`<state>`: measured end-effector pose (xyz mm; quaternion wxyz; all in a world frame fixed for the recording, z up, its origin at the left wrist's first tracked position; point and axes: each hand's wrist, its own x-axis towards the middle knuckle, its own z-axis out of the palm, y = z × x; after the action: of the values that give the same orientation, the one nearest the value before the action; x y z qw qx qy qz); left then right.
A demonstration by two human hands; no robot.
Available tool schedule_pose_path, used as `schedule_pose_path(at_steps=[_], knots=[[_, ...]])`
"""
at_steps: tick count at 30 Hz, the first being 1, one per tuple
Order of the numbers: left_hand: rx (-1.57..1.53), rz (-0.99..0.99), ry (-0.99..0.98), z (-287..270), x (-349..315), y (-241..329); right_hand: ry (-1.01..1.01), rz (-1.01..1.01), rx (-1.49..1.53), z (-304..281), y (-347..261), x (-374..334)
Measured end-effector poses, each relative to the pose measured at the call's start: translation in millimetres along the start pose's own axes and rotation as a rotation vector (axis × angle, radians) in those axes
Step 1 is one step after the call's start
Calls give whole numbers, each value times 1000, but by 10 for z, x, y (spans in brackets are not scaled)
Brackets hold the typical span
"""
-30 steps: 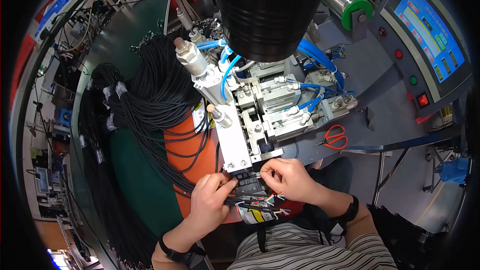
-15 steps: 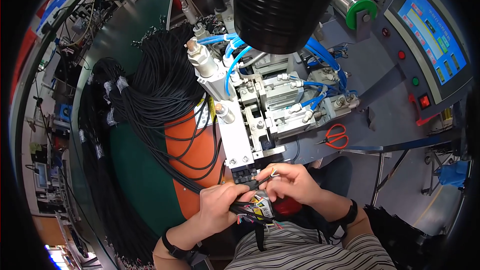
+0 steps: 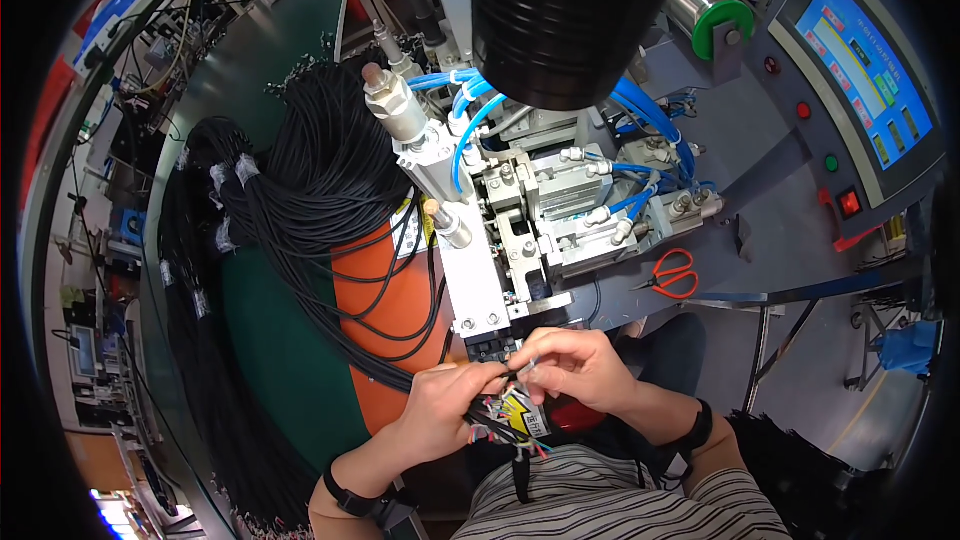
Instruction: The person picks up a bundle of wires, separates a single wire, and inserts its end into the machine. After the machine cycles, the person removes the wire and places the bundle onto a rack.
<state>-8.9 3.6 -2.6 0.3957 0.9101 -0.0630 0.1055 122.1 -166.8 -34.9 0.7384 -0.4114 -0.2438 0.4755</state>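
Note:
My left hand (image 3: 440, 408) is closed around several black cables (image 3: 385, 368) near their stripped ends. Coloured wire ends (image 3: 510, 430) fan out below it, over a yellow and white label (image 3: 528, 418). My right hand (image 3: 578, 368) pinches the end of one cable, thumb against forefinger, right beside the left fingertips. Just beyond both hands is the dark front fixture (image 3: 490, 348) of a machine with a white metal plate (image 3: 470, 275). The fingers partly hide the pinched cable end.
Bundled black cables (image 3: 330, 160) lie across the green and orange table mat (image 3: 275, 340) at left. Red-handled scissors (image 3: 672, 275) rest on the grey bench. A wire spool with a green rim (image 3: 722, 28) and a touch screen (image 3: 860, 70) stand at right. A black cylinder (image 3: 575, 20) hangs overhead.
My right hand has closed in on the left fingertips, and the pinched wire end shows less. The machine's upper cylinder has shifted slightly left and up.

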Motion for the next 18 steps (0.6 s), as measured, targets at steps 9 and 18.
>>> schedule_pose_path(at_steps=[9, 18], knots=[[128, -68, 6, 68, 33, 79, 196, -554, -841, 133, 210, 19], [233, 2, -8, 64, 61, 102, 34, -251, -398, -15, 43, -14]])
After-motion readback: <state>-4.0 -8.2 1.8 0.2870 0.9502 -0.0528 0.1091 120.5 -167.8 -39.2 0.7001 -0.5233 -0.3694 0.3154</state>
